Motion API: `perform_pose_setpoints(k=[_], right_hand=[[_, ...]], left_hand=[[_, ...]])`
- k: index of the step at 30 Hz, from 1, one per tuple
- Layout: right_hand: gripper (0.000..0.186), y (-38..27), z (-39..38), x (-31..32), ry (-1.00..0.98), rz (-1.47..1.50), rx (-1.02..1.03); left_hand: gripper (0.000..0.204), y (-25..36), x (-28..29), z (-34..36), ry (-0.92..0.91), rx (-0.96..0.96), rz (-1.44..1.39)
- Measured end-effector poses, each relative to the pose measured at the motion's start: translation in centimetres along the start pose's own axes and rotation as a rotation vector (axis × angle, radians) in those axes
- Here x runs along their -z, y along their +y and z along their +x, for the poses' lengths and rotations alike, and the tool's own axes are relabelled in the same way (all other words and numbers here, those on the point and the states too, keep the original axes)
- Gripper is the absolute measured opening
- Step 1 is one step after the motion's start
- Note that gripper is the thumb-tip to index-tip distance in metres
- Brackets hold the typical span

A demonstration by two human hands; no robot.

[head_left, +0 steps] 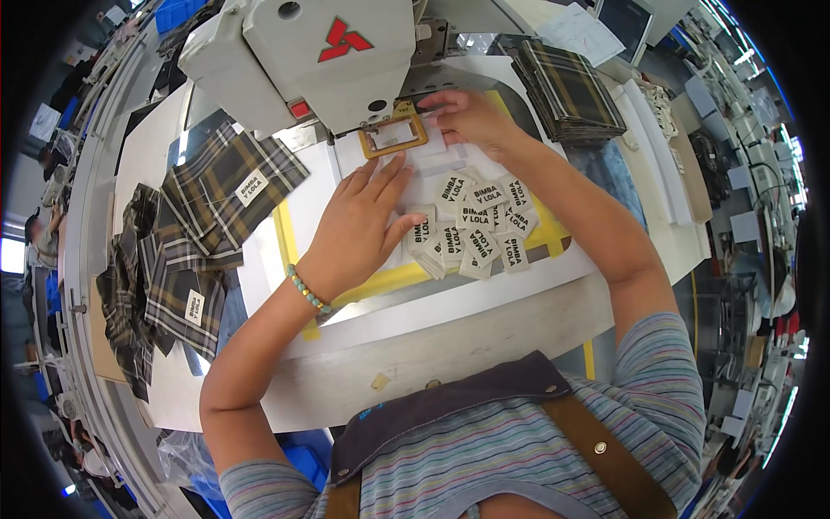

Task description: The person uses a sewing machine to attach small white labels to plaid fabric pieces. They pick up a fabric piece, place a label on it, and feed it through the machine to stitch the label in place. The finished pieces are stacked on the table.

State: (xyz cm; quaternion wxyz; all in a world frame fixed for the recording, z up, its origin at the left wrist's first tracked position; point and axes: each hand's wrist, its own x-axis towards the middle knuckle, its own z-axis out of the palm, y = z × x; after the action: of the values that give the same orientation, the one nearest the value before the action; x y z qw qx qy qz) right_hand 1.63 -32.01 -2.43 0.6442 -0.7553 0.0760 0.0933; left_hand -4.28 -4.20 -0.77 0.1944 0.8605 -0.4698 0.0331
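My left hand lies flat with its fingers stretched towards a small yellow-brown rectangular clamp frame under the sewing machine head. A pale piece shows inside that frame. My right hand is at the frame's right side, its fingers bent slightly and apart, pointing left; I see nothing held in it. Close to my left thumb, a loose heap of white fabric labels with dark lettering lies on the white work board, which is edged with yellow tape.
Plaid fabric pieces, some with a white label, are piled at the left. A neat stack of plaid pieces stands at the back right, near white paper sheets. A blue bin is below the table edge.
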Motion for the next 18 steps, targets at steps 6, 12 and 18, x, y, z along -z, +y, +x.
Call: perform_pose_setpoints(k=[6, 12, 18], right_hand=[[0.045, -0.6, 0.1, -2.2, 0.003, 0.103, -0.026], [0.050, 0.1, -0.3, -1.1, -0.151, 0.341, 0.013], [0.041, -1.3, -2.9, 1.6, -0.041, -0.433, 0.226]], left_hand=[[0.064, -0.1, -0.7, 0.1, 0.010, 0.001, 0.057], [0.065, -0.6, -1.0, 0.3, 0.015, 0.022, 0.086], [0.066, -1.2, -0.8, -0.6, 0.017, 0.074, 0.122]])
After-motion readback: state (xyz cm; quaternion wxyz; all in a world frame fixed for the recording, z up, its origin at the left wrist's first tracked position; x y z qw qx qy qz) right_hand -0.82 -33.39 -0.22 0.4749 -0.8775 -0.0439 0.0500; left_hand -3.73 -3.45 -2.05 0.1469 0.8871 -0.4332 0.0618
